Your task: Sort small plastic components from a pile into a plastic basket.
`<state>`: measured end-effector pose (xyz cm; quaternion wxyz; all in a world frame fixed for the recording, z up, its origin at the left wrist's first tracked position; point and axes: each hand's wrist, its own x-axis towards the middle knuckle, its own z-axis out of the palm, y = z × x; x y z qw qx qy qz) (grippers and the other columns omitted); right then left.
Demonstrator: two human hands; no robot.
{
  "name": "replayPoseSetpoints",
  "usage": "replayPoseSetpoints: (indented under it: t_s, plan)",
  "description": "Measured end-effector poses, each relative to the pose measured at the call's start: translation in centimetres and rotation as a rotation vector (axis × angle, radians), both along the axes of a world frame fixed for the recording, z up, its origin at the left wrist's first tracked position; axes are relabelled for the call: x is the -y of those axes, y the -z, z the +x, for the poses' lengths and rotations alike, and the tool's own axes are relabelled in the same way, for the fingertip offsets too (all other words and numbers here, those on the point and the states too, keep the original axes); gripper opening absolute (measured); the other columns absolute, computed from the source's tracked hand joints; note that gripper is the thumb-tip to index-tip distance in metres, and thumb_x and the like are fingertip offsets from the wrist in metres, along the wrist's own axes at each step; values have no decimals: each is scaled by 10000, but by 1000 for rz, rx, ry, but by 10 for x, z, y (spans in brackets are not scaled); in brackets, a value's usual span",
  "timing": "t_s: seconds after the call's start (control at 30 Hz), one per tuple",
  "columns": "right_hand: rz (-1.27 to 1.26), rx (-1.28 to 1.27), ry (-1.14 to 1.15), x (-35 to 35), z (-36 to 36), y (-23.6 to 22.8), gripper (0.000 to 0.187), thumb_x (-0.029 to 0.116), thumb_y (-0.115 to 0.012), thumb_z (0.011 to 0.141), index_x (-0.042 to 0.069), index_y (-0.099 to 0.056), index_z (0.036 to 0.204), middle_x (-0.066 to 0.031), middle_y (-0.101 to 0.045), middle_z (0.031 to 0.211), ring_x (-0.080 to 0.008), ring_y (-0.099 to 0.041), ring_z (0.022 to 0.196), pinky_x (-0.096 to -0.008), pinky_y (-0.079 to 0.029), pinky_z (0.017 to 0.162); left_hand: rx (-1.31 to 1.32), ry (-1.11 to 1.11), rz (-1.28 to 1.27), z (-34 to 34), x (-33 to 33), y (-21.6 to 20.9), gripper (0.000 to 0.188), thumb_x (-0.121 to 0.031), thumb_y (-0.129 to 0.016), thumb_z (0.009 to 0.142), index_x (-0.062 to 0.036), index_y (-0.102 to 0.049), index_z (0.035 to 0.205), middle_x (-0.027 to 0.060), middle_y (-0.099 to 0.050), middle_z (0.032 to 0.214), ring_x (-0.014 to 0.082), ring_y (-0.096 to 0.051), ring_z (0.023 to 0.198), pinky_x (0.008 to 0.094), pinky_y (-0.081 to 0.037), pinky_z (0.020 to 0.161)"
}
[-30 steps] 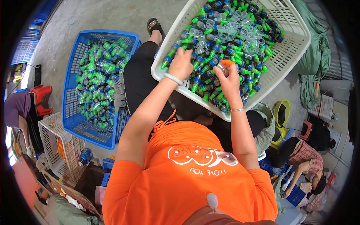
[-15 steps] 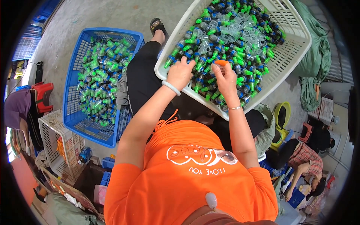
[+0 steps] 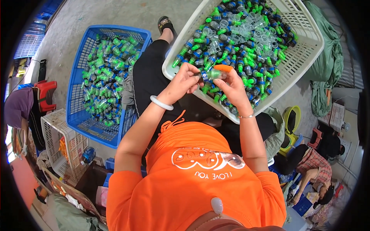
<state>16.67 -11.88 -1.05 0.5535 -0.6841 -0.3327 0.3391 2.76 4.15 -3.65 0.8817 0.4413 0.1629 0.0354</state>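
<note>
Concrete floor (image 3: 115,15); blue crate (image 3: 73,92) holds apparently capped bottles (image 3: 110,77), white crate (image 3: 296,50) many uncapped. My left hand (image 3: 179,86) grips one small bottle (image 3: 206,76), my right hand (image 3: 233,86) its clear cap (image 3: 222,76).

My left hand (image 3: 180,84) pinched inward, right hand (image 3: 235,91) just beside — facing it, also pinched. Wrists (image 3: 246,110) below the grip, forearms (image 3: 141,125) angled in from either side — elbows (image 3: 129,153) bent.

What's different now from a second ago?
The left hand has drawn back toward the body, now holding a small blue-banded, green-topped bottle against the clear plastic cup still in the right hand. The white plastic crate and blue plastic crate stayed put.
</note>
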Motion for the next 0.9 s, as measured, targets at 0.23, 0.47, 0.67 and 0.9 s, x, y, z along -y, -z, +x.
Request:
replayPoseSetpoints:
  t_s: [0.23, 0.47, 0.67, 0.9]
  plan:
    - [-128, 29, -215, 4, -6, -28, 318, 106, -635, 910, 29, -545, 1204, -21, -600, 999, -69, -557, 815, -226, -476, 711, 111, 139, 242, -12, 9, -10, 288, -100, -527, 967, -54, -381, 1211, 89, -537, 996, 98, -498, 684, 233, -414, 593]
    - [-142, 13, -136, 9, -12, -26, 255, 224, -642, 922, 15, -611, 1064, 19, -596, 743, -67, -517, 636, -227, -440, 594, 358, -143, 991, -17, 25, -12, 430, -33, -620, 875, -29, -411, 1251, 129, -525, 1004, 250, -562, 858, 355, -481, 722]
    - [-351, -330, -172, -11, -21, -28, 281, 268, -644, 912, 16, -609, 1032, 11, -555, 672, -92, -525, 599, -247, -444, 575, 265, -131, 1109, -38, 23, -13, 446, -15, -660, 818, -10, -457, 1215, 163, -530, 1021, 320, -565, 909, 372, -483, 799]
    - [-310, 756, 34, -53, 55, 24, 363, 264, -690, 843, 49, -577, 1113, -74, -606, 942, -207, -599, 708, -339, -492, 631, -444, -676, 1663, -114, -51, -5, 316, -44, -712, 750, -49, -599, 1045, 140, -573, 1006, 310, -557, 929, 391, -436, 843]
